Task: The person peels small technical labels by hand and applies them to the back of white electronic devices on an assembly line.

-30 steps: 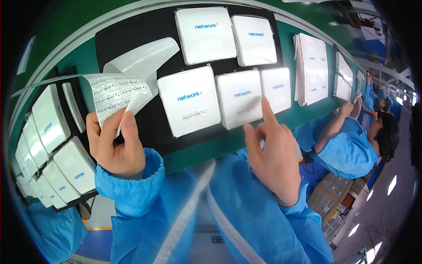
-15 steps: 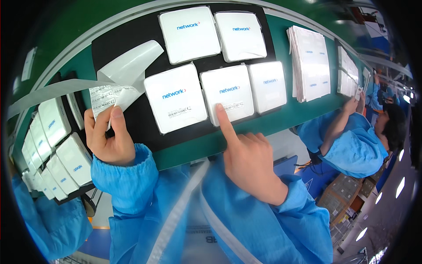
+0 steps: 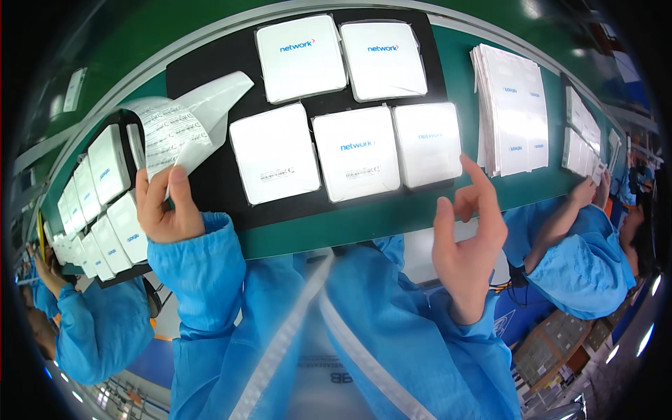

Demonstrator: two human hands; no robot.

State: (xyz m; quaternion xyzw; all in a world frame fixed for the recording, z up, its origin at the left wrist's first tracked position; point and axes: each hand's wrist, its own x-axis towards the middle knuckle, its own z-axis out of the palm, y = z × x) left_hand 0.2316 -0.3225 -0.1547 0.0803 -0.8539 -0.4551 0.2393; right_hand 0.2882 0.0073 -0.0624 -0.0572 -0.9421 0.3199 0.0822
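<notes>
I compare this moment with the two earlier views. One second ago the right hand presses an index finger on the right-hand box of the near row; half a second ago it presses the middle box. Now the right hand is lifted off the boxes, hovering above the near edge of the table, fingers loosely spread, index raised, holding nothing. Its fingertip is nearest the right box but I see no contact.

The left hand holds the label sheet pinched between thumb and fingers, as in both earlier views. The sheet curls upward over the left end of the black mat, and its peeled backing strip trails toward the far row.

Five white boxes lie on the mat: two in the far row, three in the near row. The left near box and the middle box both show a small printed label near their front edge; on the right box I cannot tell.

Judgement: the pressing stroke on the middle box is finished, and the label supply remains in the left hand.
</notes>
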